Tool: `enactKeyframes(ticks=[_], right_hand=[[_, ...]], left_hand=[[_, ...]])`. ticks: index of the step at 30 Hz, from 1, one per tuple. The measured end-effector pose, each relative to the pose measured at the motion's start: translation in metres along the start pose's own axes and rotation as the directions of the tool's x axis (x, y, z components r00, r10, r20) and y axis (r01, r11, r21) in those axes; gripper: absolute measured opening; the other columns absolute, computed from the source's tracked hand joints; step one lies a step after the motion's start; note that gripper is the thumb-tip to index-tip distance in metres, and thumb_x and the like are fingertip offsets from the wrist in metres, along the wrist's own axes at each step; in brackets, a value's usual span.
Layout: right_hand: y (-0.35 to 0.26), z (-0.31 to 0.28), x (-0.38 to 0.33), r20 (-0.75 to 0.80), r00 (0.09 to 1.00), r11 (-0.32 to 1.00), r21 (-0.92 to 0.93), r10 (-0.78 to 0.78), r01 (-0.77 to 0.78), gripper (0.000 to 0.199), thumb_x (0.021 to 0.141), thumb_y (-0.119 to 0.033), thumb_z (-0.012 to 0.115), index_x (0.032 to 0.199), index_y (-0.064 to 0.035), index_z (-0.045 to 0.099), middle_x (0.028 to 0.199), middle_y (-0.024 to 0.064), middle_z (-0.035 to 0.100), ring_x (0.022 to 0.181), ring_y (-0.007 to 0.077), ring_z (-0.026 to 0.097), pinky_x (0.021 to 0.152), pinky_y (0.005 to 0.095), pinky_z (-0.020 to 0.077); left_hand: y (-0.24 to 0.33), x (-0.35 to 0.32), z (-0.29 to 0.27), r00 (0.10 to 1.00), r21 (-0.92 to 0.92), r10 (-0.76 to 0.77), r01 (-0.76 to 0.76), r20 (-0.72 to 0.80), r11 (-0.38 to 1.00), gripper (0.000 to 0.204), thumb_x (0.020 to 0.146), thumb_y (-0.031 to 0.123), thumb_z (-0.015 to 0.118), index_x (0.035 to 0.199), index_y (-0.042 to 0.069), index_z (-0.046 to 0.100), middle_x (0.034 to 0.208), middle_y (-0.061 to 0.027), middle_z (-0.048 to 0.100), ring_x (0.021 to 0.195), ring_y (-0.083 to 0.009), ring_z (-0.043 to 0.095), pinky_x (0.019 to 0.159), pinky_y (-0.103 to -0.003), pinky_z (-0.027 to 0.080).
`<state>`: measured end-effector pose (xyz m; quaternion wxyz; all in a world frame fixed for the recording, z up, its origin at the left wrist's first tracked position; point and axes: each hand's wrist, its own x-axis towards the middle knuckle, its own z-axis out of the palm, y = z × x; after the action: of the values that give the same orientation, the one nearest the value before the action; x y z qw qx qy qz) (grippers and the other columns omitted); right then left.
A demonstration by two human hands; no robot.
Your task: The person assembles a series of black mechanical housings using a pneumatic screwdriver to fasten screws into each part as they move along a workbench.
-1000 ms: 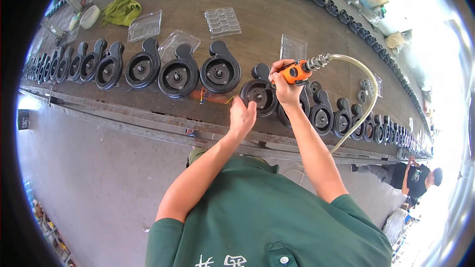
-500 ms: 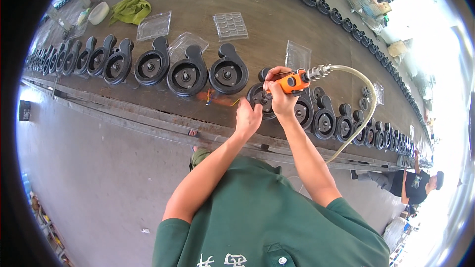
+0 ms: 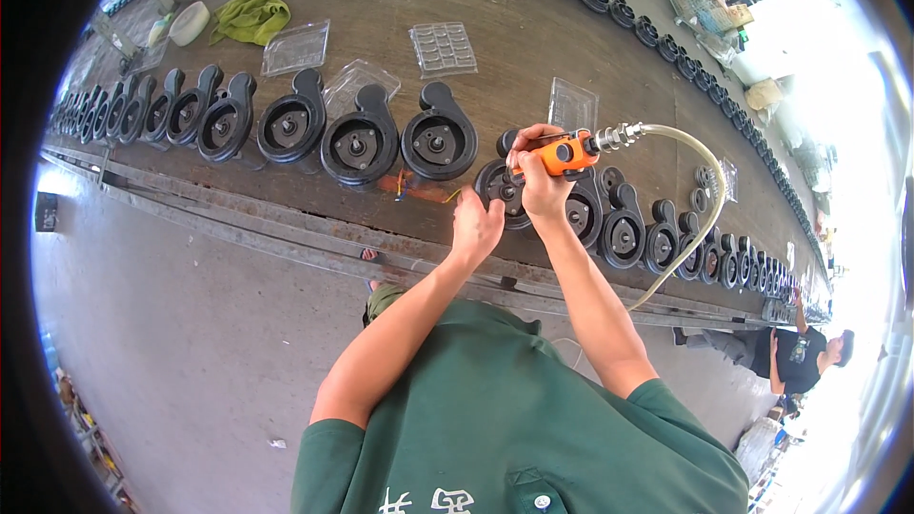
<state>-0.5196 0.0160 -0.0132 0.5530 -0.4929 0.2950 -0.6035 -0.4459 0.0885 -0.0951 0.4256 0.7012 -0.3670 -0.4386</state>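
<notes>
My right hand [image 3: 543,187] is closed round an orange air tool [image 3: 562,153] with a clear hose [image 3: 700,209] fixed to its metal fitting. Beneath that hand sits a black snail-shaped blower housing [image 3: 492,179], partly covered by my fingers. The tool's working tip is hidden. At the near left rim of this housing, my left hand [image 3: 478,226] is closed with thumb and fingers on the edge. A thin yellow wire [image 3: 454,194] and a loose wire with a small connector [image 3: 400,187] lie just left of my left hand.
Similar black housings stand in a row to the left [image 3: 439,143] and right [image 3: 624,233] along the workbench's metal edge [image 3: 286,228]. Clear plastic trays [image 3: 444,49], a green cloth [image 3: 250,18] and a white bowl [image 3: 189,26] lie beyond. Another person [image 3: 795,357] stands far right.
My right hand and the air tool have shifted very slightly, and the tool has turned a little. My left hand stays on the housing's rim. The far-right person has changed arm position.
</notes>
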Motion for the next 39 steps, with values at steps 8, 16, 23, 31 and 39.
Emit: enactKeyframes(ticks=[8, 16, 23, 31, 39], right_hand=[[-0.003, 0.002, 0.000, 0.007, 1.000, 1.000, -0.017, 0.011, -0.011, 0.022, 0.084, 0.008, 0.058, 0.105, 0.0017, 0.059, 0.086, 0.0073, 0.066, 0.067, 0.0113, 0.063, 0.058, 0.0234, 0.0515], [-0.005, 0.000, 0.001, 0.004, 1.000, 0.999, -0.032, 0.002, -0.002, 0.020, 0.083, 0.007, 0.059, 0.102, 0.0016, 0.060, 0.085, 0.0071, 0.066, 0.065, 0.0112, 0.063, 0.057, 0.0231, 0.0512], [-0.004, 0.001, 0.001, -0.005, 1.000, 1.000, -0.013, 0.016, -0.016, 0.019, 0.082, 0.007, 0.060, 0.101, 0.0016, 0.061, 0.084, 0.0072, 0.066, 0.065, 0.0113, 0.063, 0.058, 0.0233, 0.0519], [0.008, -0.003, 0.001, 0.138, 0.990, 1.000, -0.023, 0.020, -0.017, 0.022, 0.080, 0.008, 0.064, 0.101, 0.0012, 0.061, 0.089, 0.0078, 0.067, 0.075, 0.0129, 0.065, 0.066, 0.0259, 0.0550], [0.013, 0.002, -0.001, 0.185, 0.983, 0.995, -0.096, -0.003, 0.021, 0.023, 0.078, 0.007, 0.066, 0.099, 0.0009, 0.060, 0.089, 0.0083, 0.067, 0.079, 0.0129, 0.065, 0.070, 0.0271, 0.0543]], left_hand=[[-0.002, 0.001, 0.000, 1.000, 0.015, -0.012, 0.012, 0.010, 1.000, 0.049, 0.088, 0.024, 0.065, 0.118, -0.010, 0.049, 0.108, -0.0387, 0.064, 0.106, -0.0538, 0.062, 0.094, -0.054, 0.050], [0.001, 0.001, -0.002, 1.000, 0.046, 0.002, -0.003, 0.020, 0.999, 0.051, 0.088, 0.024, 0.066, 0.121, -0.010, 0.047, 0.110, -0.0397, 0.063, 0.107, -0.0546, 0.061, 0.094, -0.054, 0.050], [-0.001, 0.001, -0.001, 1.000, 0.039, 0.020, -0.020, 0.002, 0.999, 0.051, 0.088, 0.024, 0.066, 0.121, -0.010, 0.047, 0.113, -0.0401, 0.062, 0.109, -0.0546, 0.060, 0.095, -0.054, 0.049], [-0.001, 0.001, 0.001, 0.998, -0.031, -0.054, 0.055, 0.027, 0.998, 0.046, 0.087, 0.023, 0.064, 0.117, -0.009, 0.049, 0.110, -0.0381, 0.064, 0.106, -0.0540, 0.061, 0.094, -0.054, 0.050], [-0.021, 0.007, 0.011, 0.997, 0.028, 0.046, -0.044, -0.059, 0.999, 0.039, 0.091, 0.020, 0.060, 0.115, -0.008, 0.050, 0.092, -0.0279, 0.070, 0.079, -0.0376, 0.074, 0.065, -0.044, 0.061]])
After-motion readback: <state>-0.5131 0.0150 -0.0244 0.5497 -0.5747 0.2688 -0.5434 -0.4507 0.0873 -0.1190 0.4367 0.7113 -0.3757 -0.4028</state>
